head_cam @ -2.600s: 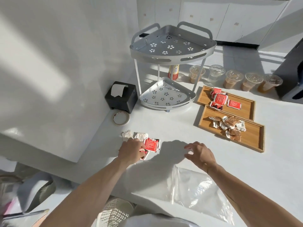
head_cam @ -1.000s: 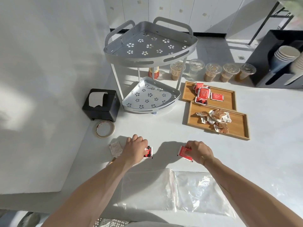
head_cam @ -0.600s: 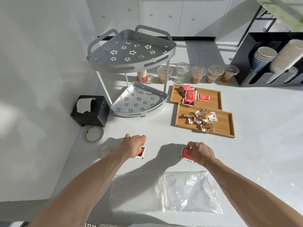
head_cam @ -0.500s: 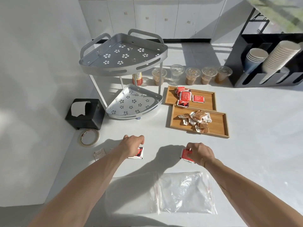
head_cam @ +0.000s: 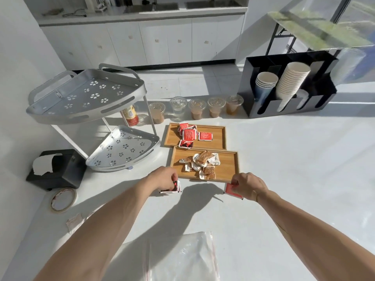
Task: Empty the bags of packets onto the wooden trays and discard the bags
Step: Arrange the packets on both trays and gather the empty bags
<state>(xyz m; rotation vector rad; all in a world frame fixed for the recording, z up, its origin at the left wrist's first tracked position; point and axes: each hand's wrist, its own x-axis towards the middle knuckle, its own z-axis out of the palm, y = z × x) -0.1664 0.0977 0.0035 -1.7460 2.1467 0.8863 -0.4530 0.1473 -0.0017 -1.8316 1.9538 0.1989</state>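
1. Two hands are out over the white counter (head_cam: 284, 169), each with a red packet. The left hand (head_cam: 162, 180) has its fingers curled round a red packet (head_cam: 175, 187) that hangs below the knuckles, just above the counter top.
2. The right hand (head_cam: 248, 185) is pinching a second red packet (head_cam: 232, 190) by its upper corner, fingers bent in on it. That one sits right at the near edge of the closer tray.
3. The near wooden tray (head_cam: 227, 165) has a heap of brown and white packets (head_cam: 200, 164) in the middle.
4. The far wooden tray (head_cam: 219, 136) sits right behind it, touching or nearly so, with a few red packets (head_cam: 189, 134) towards its left end.
5. Clear plastic bags (head_cam: 182, 258) lie flat on the counter at the bottom, between the forearms. They look empty, one with a red strip along its edge.
6. One or two pale packets (head_cam: 74, 221) are still on the counter left of the left forearm, near a roll of tape (head_cam: 63, 199).
7. Other stuff: a two-tier silver corner rack (head_cam: 87, 102), a black napkin box (head_cam: 58, 169), a row of lidded plastic cups (head_cam: 215, 107) behind the trays, and a black cup holder (head_cam: 288, 86) stacked with paper cups.
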